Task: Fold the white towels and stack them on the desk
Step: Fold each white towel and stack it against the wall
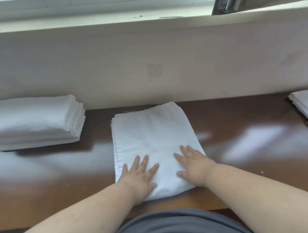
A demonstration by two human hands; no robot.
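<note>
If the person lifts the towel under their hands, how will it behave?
The folded towel would probably sag and partly unfold: it is soft, layered cloth with loose frayed edges. It is likely light. On the glossy desk it may slide when pushed.

Soft daylight glares across the glossy desk (241, 147) — edges bowed, slightly blurred.

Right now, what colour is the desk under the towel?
Dark reddish-brown desk, glossy with pale reflections; seen in the head view.

Folded white towel (151, 138) flat mid-tabletop (240, 122), frayed far edge.
One neat stack of folded towels (34, 120) sits far left, another pile (307, 107) at the right edge.
</note>
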